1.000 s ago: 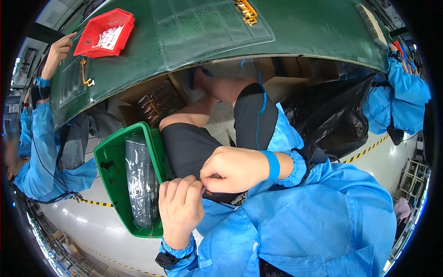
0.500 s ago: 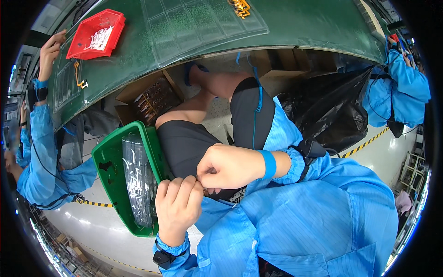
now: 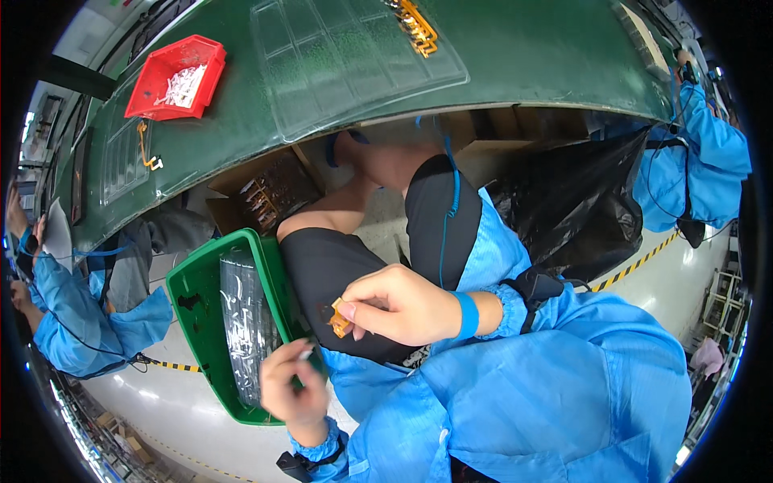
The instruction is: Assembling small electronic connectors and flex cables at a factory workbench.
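Above my lap, my right hand pinches a small orange flexible circuit piece between thumb and fingers. Lower and to the left, my left hand is smeared by motion, its fingers curled. A tiny white piece shows at its fingertips. The left hand is at the near right rim of a green bin, apart from my right hand. Inside the bin stand clear plastic trays.
On the green table are a red bin of small white pieces, a clear compartment tray and orange flexible circuits. Below are a cardboard box and a black plastic bag. Co-workers in blue sit on both sides.
My hands have come apart; the left has moved down with the white piece, and the orange piece now shows in my right. The left co-worker's hand has left the red bin's side.
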{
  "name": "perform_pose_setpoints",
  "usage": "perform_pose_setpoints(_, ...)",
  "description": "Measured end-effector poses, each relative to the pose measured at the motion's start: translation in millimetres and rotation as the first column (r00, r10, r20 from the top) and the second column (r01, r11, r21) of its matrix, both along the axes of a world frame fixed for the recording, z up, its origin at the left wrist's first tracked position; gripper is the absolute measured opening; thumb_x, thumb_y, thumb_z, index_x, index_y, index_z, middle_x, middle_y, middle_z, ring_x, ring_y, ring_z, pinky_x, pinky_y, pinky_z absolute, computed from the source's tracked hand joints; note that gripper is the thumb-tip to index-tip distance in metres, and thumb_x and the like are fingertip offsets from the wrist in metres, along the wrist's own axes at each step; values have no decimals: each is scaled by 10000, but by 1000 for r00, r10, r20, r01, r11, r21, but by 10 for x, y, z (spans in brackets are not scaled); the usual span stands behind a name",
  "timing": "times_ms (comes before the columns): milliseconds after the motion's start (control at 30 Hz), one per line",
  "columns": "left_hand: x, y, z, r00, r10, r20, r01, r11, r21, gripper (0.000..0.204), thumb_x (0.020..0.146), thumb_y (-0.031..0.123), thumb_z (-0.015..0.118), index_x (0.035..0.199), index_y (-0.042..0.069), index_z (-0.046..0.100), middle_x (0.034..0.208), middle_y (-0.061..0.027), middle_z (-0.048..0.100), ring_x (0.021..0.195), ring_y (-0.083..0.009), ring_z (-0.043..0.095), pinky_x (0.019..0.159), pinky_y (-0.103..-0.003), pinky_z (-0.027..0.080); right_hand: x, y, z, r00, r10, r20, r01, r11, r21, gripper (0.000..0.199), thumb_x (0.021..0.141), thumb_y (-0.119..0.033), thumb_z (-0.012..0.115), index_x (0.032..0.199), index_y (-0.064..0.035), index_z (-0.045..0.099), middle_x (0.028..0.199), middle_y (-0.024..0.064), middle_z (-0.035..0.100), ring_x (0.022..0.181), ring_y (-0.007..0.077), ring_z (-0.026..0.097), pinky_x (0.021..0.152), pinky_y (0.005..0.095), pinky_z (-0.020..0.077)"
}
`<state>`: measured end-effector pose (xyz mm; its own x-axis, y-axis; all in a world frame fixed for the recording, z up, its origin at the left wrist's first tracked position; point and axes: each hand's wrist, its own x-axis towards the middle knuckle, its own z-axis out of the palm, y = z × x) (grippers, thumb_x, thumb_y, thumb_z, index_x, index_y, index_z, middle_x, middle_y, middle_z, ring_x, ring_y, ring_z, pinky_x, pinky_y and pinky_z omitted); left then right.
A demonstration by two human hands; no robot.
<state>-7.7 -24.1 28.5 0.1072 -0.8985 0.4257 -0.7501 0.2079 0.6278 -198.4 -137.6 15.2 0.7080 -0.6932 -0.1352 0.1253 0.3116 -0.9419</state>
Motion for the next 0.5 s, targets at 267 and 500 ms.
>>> perform_pose_setpoints(267, 907, 1146, -748, 601, 798, -48, -772, 595, 222, 226, 931, -7, 586, 1151, -45, 554, 974, -147, 649, 806, -203, 666, 701, -273, 545, 37, -102, -8, 981, 72, 178, -104, 978, 179, 229, 999, -150, 526, 1001, 35, 661, 876, 58, 683, 710, 91, 630, 614, 222, 485)
perform_pose_setpoints(500, 1241, 1747, -1259, 577, 615, 537, -811, 506, 293, 218, 887, 79, 644, 1066, -44, 645, 1082, -213, 652, 1060, -363, 614, 931, -437, 473, 118, -130, 46, 970, 118, 214, -165, 962, 216, 240, 997, -164, 542, 1029, 36, 670, 890, 76, 701, 726, 103, 647, 623, 227, 490)
